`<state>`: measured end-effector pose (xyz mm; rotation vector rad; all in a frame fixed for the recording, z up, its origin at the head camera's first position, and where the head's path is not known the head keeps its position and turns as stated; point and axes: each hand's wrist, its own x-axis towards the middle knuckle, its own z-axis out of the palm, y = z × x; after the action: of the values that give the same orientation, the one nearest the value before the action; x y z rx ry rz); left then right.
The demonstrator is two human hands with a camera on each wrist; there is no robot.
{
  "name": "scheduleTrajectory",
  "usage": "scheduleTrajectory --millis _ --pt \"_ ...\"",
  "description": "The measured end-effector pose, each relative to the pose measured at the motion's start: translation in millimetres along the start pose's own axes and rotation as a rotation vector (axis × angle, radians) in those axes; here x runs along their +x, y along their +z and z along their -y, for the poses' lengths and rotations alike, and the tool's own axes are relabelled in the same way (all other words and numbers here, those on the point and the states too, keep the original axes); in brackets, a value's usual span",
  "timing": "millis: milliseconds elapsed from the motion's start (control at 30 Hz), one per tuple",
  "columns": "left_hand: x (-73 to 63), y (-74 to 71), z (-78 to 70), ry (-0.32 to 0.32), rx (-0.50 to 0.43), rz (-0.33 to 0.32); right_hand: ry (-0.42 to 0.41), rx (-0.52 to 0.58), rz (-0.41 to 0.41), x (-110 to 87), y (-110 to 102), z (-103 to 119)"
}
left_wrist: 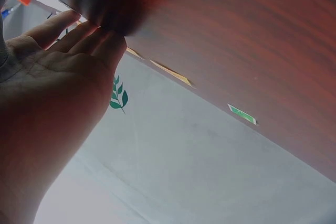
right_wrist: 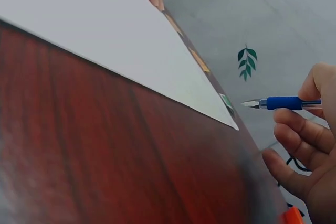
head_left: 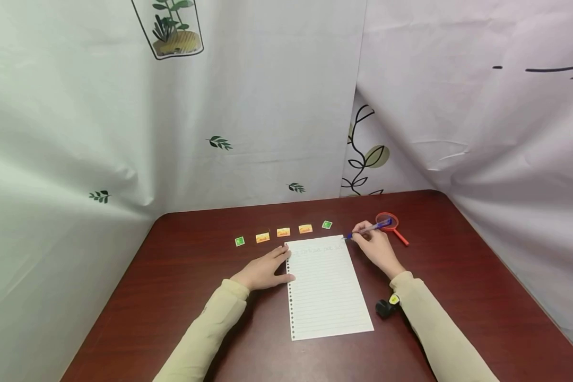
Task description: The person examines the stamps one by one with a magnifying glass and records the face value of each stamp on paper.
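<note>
A lined sheet of paper (head_left: 329, 292) with punched holes down its left edge lies on the dark red table. Faint handwriting runs along its top line. My left hand (head_left: 266, 269) rests on the sheet's upper left edge, fingers stretched out; the left wrist view shows the palm side of this hand (left_wrist: 63, 72). Beyond the sheet's top right corner, my right hand (head_left: 376, 247) pinches a blue pen (head_left: 373, 227). In the right wrist view the pen (right_wrist: 286, 103) points its bare tip toward the paper (right_wrist: 121, 40), just off the corner.
Behind the sheet stand several small cards in a row: a green one (head_left: 240, 241), orange ones (head_left: 284, 232) and another green one (head_left: 327, 225). A red magnifying glass (head_left: 401, 237) lies beyond my right hand. A black object (head_left: 384, 308) sits by the right wrist. Printed fabric (head_left: 267, 106) surrounds the table.
</note>
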<state>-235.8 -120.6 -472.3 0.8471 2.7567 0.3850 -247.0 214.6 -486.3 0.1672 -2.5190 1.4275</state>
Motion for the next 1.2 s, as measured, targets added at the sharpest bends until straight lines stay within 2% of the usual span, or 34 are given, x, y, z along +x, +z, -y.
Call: scheduleTrajectory --millis 233,500,800,967,1067,1200 --pt "-0.4 0.0 1.5 0.006 0.007 -0.007 -0.106 -0.022 0.025 1.3 -9 0" --pt "-1.3 -0.3 1.0 -0.007 0.001 -0.005 -0.230 -0.122 0.091 -3.4 -22 -6" --pt "-2.5 -1.2 1.4 -0.006 -0.017 -0.012 -0.480 -0.219 0.123 -7.6 -37 -11" --pt "-2.8 -1.9 1.3 0.002 -0.019 -0.010 -0.514 -0.306 0.150 -12.4 -42 -12" --pt "-2.9 -1.7 1.3 0.006 -0.019 -0.008 -0.508 -0.350 0.163 -14.6 -44 -12" --pt "-3.0 -1.2 1.0 0.000 -0.016 -0.008 -0.472 -0.392 0.219 -16.4 -47 -12"
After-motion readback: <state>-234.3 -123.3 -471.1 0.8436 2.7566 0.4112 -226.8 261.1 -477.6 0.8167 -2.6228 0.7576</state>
